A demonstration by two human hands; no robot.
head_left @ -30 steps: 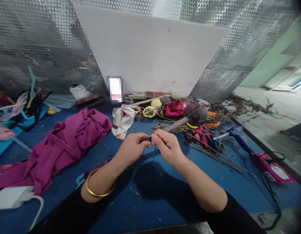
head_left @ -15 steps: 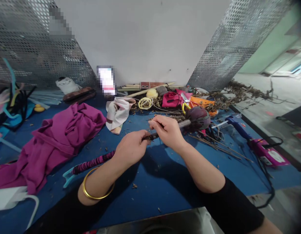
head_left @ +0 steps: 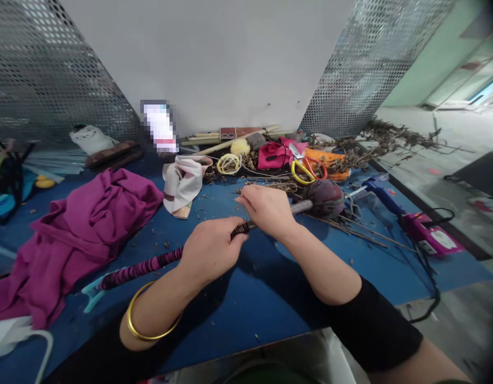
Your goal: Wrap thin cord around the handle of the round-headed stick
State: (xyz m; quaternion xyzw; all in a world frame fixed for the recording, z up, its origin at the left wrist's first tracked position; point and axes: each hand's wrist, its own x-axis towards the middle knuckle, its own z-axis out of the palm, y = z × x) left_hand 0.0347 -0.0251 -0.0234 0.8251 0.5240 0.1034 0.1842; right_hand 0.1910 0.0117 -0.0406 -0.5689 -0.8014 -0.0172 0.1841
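Note:
A long stick (head_left: 144, 268), wrapped in bands of black and purple, slants across the table under my hands. My left hand (head_left: 214, 248) is closed round it at mid-length, beside a coil of dark wrapping (head_left: 240, 230). Just above that coil, my right hand (head_left: 267, 210) pinches what looks like a fine dark thread, barely visible at the fingertips. At the stick's far end is a rounded bundle of dark purple-grey cloth (head_left: 323, 198). Its near end carries a light-blue forked piece (head_left: 93, 294). My right hand covers part of the stick.
Purple cloth (head_left: 94, 208) lies at left, with a white adapter (head_left: 10, 336) in front. Yellow-and-red-handled scissors (head_left: 304, 169), pale cord (head_left: 229, 164), pink fabric (head_left: 272, 154) and dried twigs (head_left: 390, 136) line the back. A glue gun (head_left: 384, 193) and pink box (head_left: 430, 234) sit right.
The view has shifted slightly, so most things appear farther left. My right hand has moved a little along the stick, nearer the left hand's coil. Both hands keep their hold.

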